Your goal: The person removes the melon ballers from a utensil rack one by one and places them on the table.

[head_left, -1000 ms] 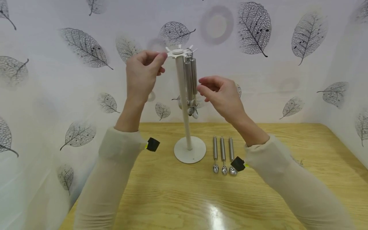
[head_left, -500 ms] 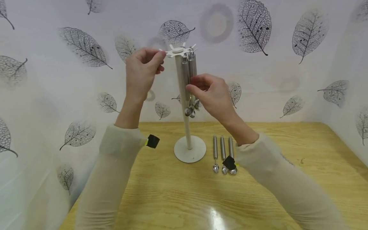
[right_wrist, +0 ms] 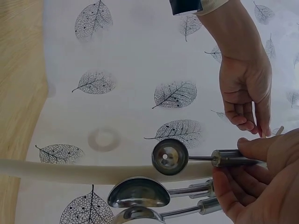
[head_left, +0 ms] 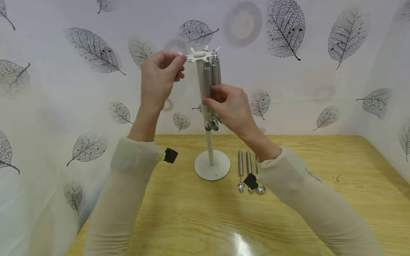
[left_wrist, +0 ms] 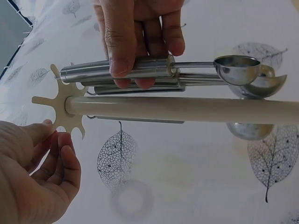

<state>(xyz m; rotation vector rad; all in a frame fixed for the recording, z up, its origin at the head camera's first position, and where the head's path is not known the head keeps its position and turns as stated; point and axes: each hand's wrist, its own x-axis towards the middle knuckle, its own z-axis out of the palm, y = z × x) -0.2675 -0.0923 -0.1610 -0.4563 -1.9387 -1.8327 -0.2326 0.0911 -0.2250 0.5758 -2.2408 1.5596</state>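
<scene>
A white stand (head_left: 201,76) with a pronged top (head_left: 199,54) rises from a round base (head_left: 205,174). Several metal scoops hang by their handles from its right side. With thumb and fingertips, my left hand (head_left: 160,80) pinches a prong on the left of the top. My right hand (head_left: 233,108) grips the handle of one hanging melon baller (left_wrist: 237,71), whose small round bowl has a hole in it, as the right wrist view shows. Behind it, larger scoops (right_wrist: 139,192) hang close together, partly hidden by the right fingers in the head view.
On the wooden table (head_left: 185,217), right of the base, lie three metal utensils with small bowls: one at the left (head_left: 241,167), one in the middle (head_left: 249,163), one at the right (head_left: 261,189), partly covered by the right sleeve. A leaf-patterned cloth (head_left: 294,89) stands behind.
My right hand has moved left from beside the hanging scoops and now grips one handle. The top has turned, bringing the scoops round toward the front. My left hand stays at the top.
</scene>
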